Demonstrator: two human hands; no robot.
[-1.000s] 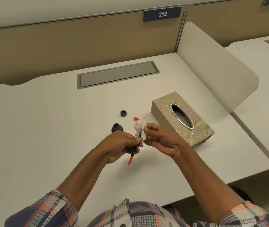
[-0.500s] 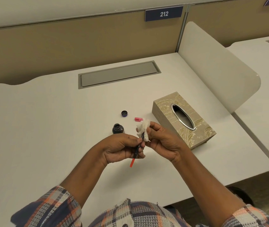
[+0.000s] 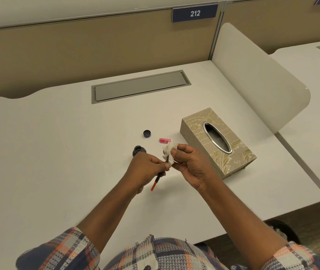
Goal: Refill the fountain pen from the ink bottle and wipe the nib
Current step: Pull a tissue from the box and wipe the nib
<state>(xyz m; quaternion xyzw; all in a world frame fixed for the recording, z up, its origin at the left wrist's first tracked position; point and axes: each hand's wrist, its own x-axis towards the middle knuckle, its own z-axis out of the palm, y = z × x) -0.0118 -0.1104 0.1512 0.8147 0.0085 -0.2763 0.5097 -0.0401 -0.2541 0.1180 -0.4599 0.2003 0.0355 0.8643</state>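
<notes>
Fountain pen (image 3: 158,177) held above the near-centre of desk (image 3: 57,152), nib end buried in crumpled tissue (image 3: 169,152); wiping step in hand (fill judged done). Left hand (image 3: 147,168) closed round barrel, right hand (image 3: 190,162) pinching tissue over nib. Next: draw nib clear, check for ink, cap open ink bottle (image 3: 138,150) just left with far lid (image 3: 147,133).

A numbered study carrel or open-plan office desk: a white desktop (image 3: 57,152) backed by a tan partition (image 3: 77,51), a blue plate reading "212" (image 3: 194,13) at upper centre, a grey cable hatch (image 3: 140,86) set in the surface, and a rounded white divider (image 3: 252,78) separating the neighbouring desk (image 3: 311,78) at right.
</notes>
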